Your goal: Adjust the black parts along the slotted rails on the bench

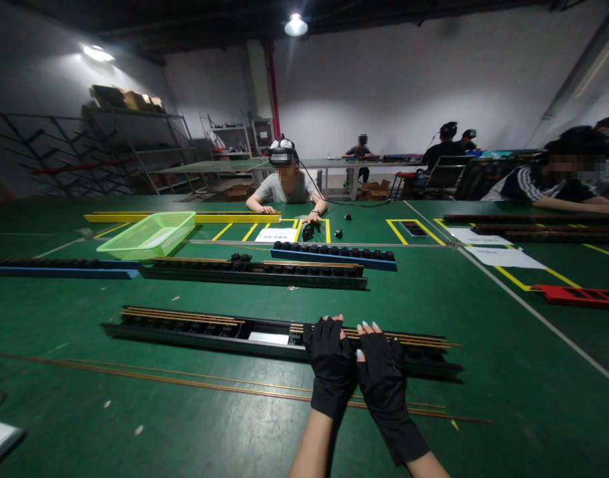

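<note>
a long black slotted rail [184,336] carrying thin brass rods [394,336] lies across the green-topped bench [513,398]. over the rail's right end, the left hand [331,362] and right hand [386,392], gloved in black with bare fingertips, sit side by side, backs up, fingers loosely curled, half open and holding nothing visible; whether the fingertips touch the rods cannot be told. loose copper rods [184,380] lie just below the rail.

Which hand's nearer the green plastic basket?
Left. The black-gloved left hand is down and right of the lime-green plastic mesh basket in the head view; the black-gloved right hand is farther off, on the left hand's far side.
</note>
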`<state>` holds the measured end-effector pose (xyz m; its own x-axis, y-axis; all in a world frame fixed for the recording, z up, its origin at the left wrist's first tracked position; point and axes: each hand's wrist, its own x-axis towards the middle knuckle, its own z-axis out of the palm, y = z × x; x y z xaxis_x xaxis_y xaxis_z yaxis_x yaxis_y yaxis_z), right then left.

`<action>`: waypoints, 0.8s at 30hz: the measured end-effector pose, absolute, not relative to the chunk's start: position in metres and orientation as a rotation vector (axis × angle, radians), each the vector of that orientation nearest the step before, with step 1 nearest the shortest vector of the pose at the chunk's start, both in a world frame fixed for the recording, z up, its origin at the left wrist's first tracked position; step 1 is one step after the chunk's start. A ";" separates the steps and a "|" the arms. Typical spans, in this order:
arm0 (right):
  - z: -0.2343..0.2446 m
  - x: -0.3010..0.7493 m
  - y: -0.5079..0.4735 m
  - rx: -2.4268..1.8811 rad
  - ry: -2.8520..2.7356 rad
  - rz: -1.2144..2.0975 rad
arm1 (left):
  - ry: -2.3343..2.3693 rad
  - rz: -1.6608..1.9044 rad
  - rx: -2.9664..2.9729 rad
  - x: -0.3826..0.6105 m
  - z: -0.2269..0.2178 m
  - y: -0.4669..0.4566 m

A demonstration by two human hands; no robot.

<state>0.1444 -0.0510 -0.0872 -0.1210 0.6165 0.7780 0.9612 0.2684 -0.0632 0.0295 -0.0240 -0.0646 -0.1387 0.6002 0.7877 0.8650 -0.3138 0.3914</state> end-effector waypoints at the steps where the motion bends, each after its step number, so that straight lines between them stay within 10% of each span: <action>1: -0.087 0.144 -0.051 -1.429 -1.827 -0.615 | -1.657 -1.433 -1.866 0.030 -0.064 -0.024; 24: -0.086 0.146 -0.053 -1.434 -1.857 -0.571 | -1.517 -1.428 -1.838 0.000 -0.061 -0.014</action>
